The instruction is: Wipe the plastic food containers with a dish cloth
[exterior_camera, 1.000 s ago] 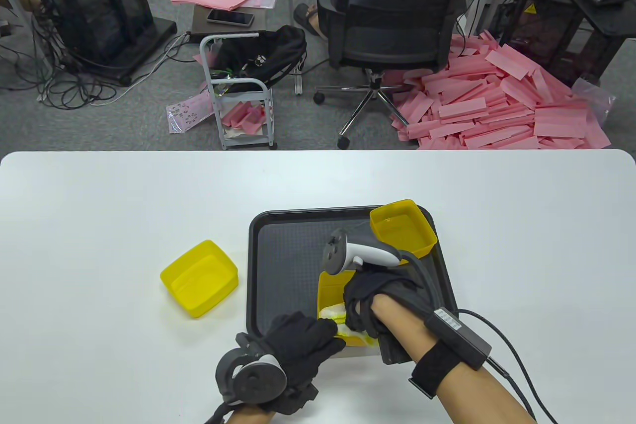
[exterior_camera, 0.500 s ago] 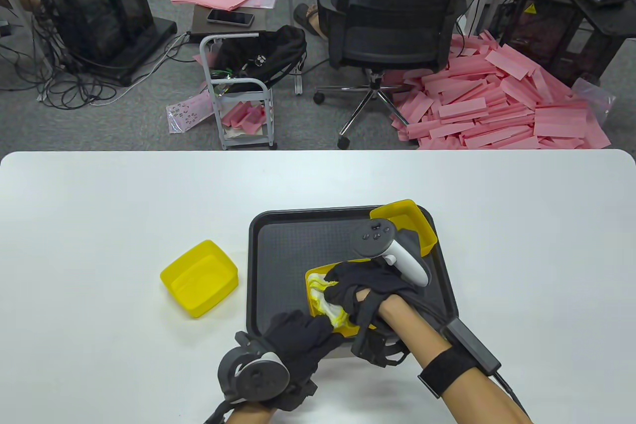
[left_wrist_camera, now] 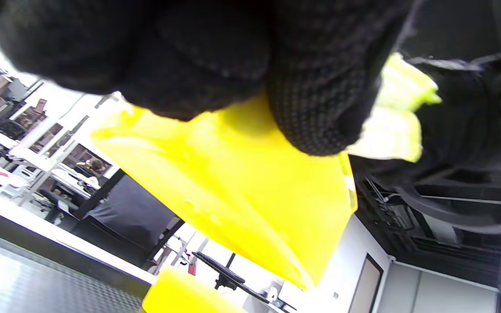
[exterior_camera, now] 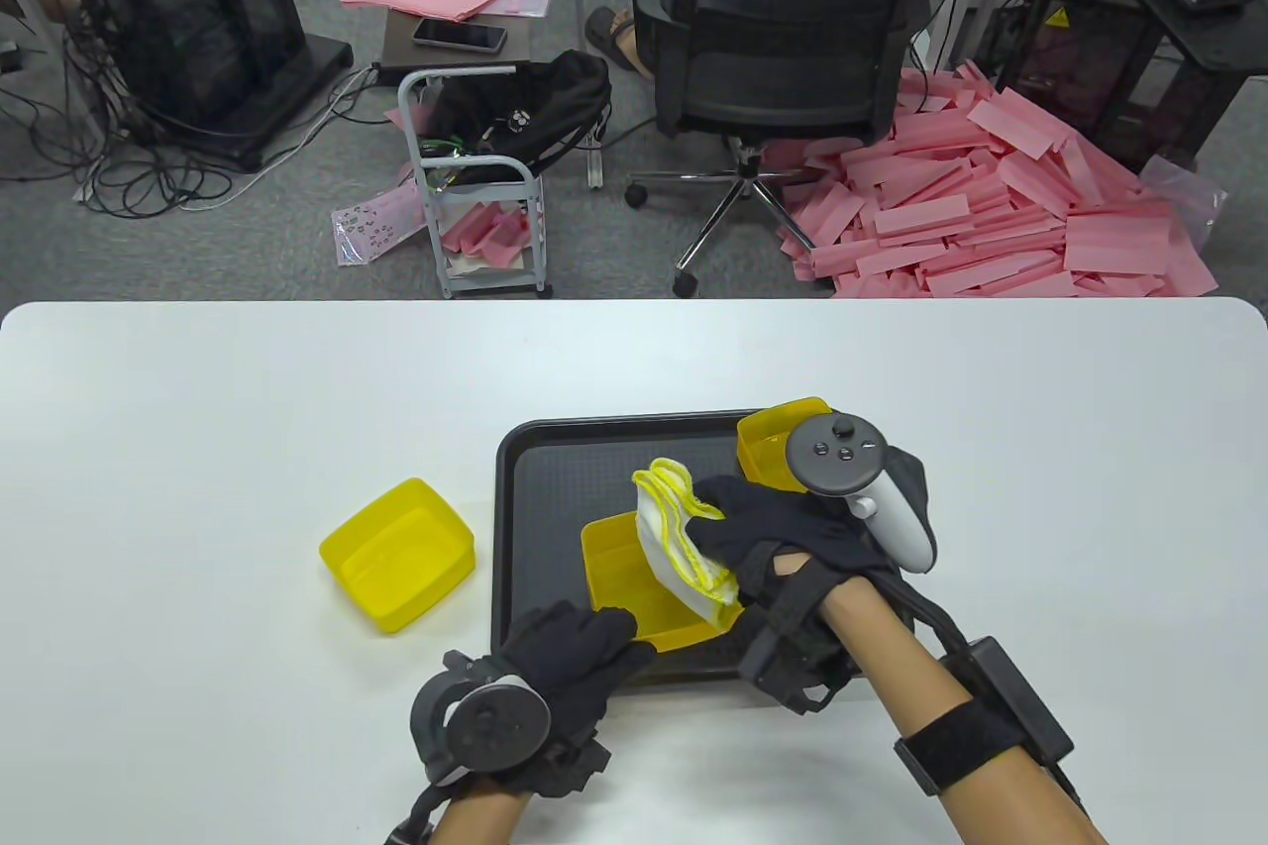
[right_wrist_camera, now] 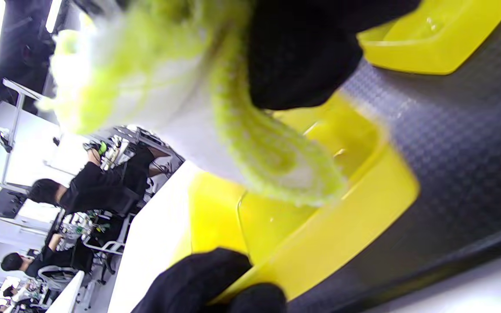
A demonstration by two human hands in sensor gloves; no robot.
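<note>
Looking down on the table, the left hand grips the near rim of a yellow plastic container on the black tray, fingers curled over its edge. Just beyond those fingers, the right hand pinches a white dish cloth with yellow edging, bunched and hanging over the container's right side. A second yellow container sits past the right hand at the tray's far corner; a third stands on the white table, left of the left hand.

From the left wrist, gloved fingertips clamp the container's wall.

From the right wrist, the cloth droops from the fingers above the container.
</note>
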